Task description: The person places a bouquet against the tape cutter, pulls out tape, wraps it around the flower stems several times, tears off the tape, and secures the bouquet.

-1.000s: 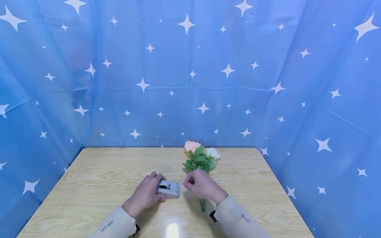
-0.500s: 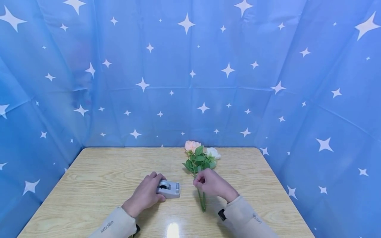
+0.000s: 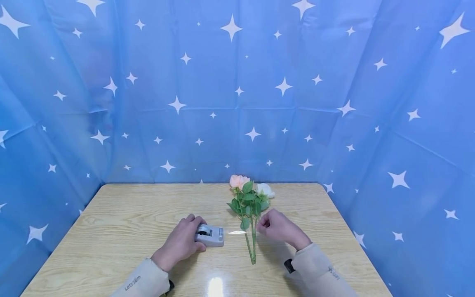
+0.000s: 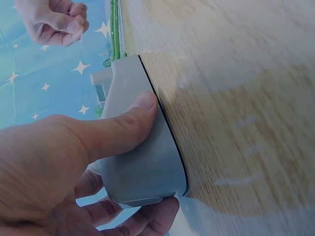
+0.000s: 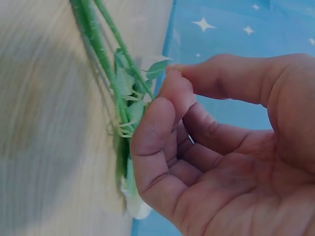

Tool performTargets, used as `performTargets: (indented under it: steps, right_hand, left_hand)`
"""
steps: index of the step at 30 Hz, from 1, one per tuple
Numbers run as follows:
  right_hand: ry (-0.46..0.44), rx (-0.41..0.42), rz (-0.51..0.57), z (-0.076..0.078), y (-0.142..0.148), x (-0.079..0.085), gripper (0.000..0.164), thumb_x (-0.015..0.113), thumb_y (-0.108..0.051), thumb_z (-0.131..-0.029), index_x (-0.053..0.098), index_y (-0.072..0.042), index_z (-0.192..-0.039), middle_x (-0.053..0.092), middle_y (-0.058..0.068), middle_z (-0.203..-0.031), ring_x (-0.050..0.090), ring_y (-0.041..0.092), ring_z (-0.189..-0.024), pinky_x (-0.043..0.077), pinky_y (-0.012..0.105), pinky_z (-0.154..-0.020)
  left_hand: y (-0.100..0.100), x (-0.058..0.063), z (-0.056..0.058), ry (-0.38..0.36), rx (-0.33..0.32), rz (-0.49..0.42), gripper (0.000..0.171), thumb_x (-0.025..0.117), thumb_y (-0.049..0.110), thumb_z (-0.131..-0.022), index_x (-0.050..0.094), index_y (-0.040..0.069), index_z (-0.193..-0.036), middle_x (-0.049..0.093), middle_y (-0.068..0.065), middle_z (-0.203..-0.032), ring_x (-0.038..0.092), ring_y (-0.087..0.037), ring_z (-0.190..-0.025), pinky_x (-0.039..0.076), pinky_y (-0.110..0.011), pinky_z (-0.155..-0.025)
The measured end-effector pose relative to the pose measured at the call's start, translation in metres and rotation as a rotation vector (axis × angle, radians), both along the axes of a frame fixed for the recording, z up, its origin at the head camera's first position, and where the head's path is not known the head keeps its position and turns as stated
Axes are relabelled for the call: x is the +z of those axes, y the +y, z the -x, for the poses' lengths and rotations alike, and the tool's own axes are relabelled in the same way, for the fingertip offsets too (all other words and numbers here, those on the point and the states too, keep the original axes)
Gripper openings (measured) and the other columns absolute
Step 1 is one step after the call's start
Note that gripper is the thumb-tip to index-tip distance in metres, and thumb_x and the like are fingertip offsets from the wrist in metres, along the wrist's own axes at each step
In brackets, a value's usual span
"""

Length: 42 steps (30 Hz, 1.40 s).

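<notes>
My left hand [image 3: 181, 241] grips a grey tape dispenser [image 3: 216, 238] on the table, its thumb [image 4: 125, 130] along the near side and its fingers round the back end. From the dispenser a strip of clear tape [image 3: 236, 232] stretches right, showing mostly as a bright glint. My right hand [image 3: 282, 231] pinches the strip's far end between thumb and fingertip [image 5: 179, 88], above the table. Two artificial roses, one pink [image 3: 238, 181] and one white [image 3: 265, 190], lie with green stems [image 3: 250, 249] crossing between the hands, the tape passing over them.
The wood-grain table [image 3: 130, 210] ends at a blue star-patterned curtain [image 3: 208, 82] behind and at both sides. The rose heads lie near the table's far edge. Light reflects off the table's front [image 3: 215, 286].
My right hand has moved steadily to the right, away from the dispenser and past the stems, drawing the tape longer. The left hand, dispenser and roses have stayed in place.
</notes>
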State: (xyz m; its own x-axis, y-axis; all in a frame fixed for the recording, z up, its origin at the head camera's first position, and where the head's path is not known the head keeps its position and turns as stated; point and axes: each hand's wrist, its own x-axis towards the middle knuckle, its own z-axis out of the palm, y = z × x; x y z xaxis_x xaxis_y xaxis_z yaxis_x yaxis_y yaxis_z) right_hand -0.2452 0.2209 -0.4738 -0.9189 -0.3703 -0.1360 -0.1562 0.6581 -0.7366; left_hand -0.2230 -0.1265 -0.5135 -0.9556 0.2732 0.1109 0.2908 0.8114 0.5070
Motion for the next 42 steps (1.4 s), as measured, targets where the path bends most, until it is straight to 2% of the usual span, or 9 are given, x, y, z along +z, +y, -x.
performTargets:
  steps: [11,14,18,24,26,29,34,39,42]
  right_hand:
    - [0.007,-0.013,-0.017,0.004,-0.001,-0.01,0.017,0.072,-0.006,-0.11,0.087,-0.001,-0.103,0.071,0.007,-0.08,0.05,0.016,-0.068,0.046,0.031,-0.068]
    - [-0.006,-0.023,-0.017,0.005,-0.002,-0.012,0.018,0.072,-0.005,-0.109,0.087,-0.002,-0.1,0.066,0.004,-0.073,0.047,0.015,-0.066,0.045,0.031,-0.069]
    - [-0.02,-0.029,-0.034,0.005,-0.004,-0.013,0.024,0.071,-0.005,-0.11,0.085,-0.004,-0.091,0.05,-0.005,-0.063,0.039,0.015,-0.062,0.041,0.031,-0.069]
    - [-0.02,-0.018,-0.066,0.008,-0.008,-0.015,0.047,0.069,-0.003,-0.109,0.06,-0.016,-0.065,0.035,-0.009,-0.059,0.029,0.014,-0.059,0.035,0.029,-0.065]
    - [-0.014,-0.016,-0.073,0.009,-0.009,-0.017,0.053,0.069,-0.002,-0.108,0.049,-0.02,-0.062,0.031,-0.009,-0.058,0.025,0.013,-0.058,0.032,0.028,-0.064]
    - [-0.003,-0.027,-0.084,0.009,-0.01,-0.019,0.056,0.069,0.0,-0.106,0.046,-0.021,-0.06,0.029,-0.01,-0.058,0.026,0.012,-0.057,0.031,0.027,-0.063]
    - [0.031,-0.043,-0.113,0.008,-0.012,-0.02,0.051,0.071,0.001,-0.103,0.048,-0.021,-0.063,0.035,-0.009,-0.06,0.032,0.012,-0.059,0.035,0.027,-0.065]
    - [0.055,-0.072,-0.137,0.008,-0.015,-0.02,0.038,0.073,0.0,-0.102,0.064,-0.016,-0.069,0.046,-0.005,-0.064,0.041,0.014,-0.063,0.039,0.029,-0.067]
    - [0.043,-0.101,-0.148,0.008,-0.017,-0.021,0.026,0.075,0.0,-0.103,0.072,-0.011,-0.079,0.056,-0.001,-0.071,0.047,0.016,-0.067,0.043,0.031,-0.069]
  left_hand:
    - [0.0,-0.001,0.001,-0.002,0.0,0.003,0.057,0.108,0.017,-0.082,0.077,0.012,-0.13,0.072,-0.005,-0.12,0.065,-0.022,-0.106,0.065,-0.05,-0.097]
    - [0.0,-0.001,0.001,-0.003,0.002,0.005,0.058,0.108,0.017,-0.082,0.077,0.012,-0.13,0.072,-0.005,-0.12,0.065,-0.022,-0.107,0.065,-0.05,-0.098]
    - [0.0,0.0,0.001,-0.009,0.0,0.003,0.058,0.108,0.017,-0.083,0.077,0.012,-0.131,0.072,-0.006,-0.12,0.065,-0.023,-0.107,0.065,-0.05,-0.098]
    - [0.0,0.0,0.001,-0.007,0.003,0.005,0.057,0.108,0.017,-0.083,0.077,0.012,-0.131,0.072,-0.006,-0.12,0.065,-0.023,-0.107,0.065,-0.05,-0.098]
    - [0.0,0.001,0.0,-0.007,0.002,0.005,0.057,0.108,0.017,-0.083,0.077,0.012,-0.131,0.072,-0.006,-0.12,0.065,-0.022,-0.107,0.065,-0.05,-0.098]
    - [0.001,0.002,0.0,-0.007,-0.001,0.002,0.057,0.107,0.017,-0.083,0.077,0.012,-0.131,0.072,-0.006,-0.12,0.064,-0.022,-0.106,0.065,-0.05,-0.098]
    - [0.001,0.002,0.0,-0.007,-0.002,0.004,0.057,0.107,0.017,-0.083,0.077,0.012,-0.132,0.072,-0.007,-0.121,0.064,-0.023,-0.106,0.065,-0.051,-0.098]
    - [0.0,0.003,0.0,-0.014,-0.002,0.004,0.057,0.107,0.017,-0.084,0.077,0.012,-0.132,0.072,-0.007,-0.121,0.064,-0.023,-0.106,0.065,-0.051,-0.098]
    - [0.0,0.002,0.0,-0.018,-0.004,0.0,0.057,0.107,0.017,-0.084,0.077,0.012,-0.132,0.072,-0.007,-0.121,0.064,-0.023,-0.106,0.065,-0.05,-0.098]
